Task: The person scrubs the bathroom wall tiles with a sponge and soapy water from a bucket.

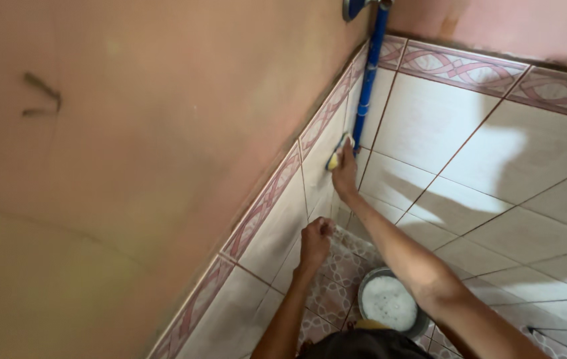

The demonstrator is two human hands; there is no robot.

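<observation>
The right hand (344, 174) grips a yellow sponge (338, 151) flat against the wall tile (320, 169) — press evenly, I'd say — while the left hand (314, 242), fisted and seemingly empty, braces at 7 o'clock.

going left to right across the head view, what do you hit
Bare plastered wall → patterned border tiles → left hand → yellow sponge in the right hand → blue pipe → pale tiled wall

The blue pipe (368, 80) runs off the top edge; the sponge (336, 153) is perhaps half hidden.
</observation>
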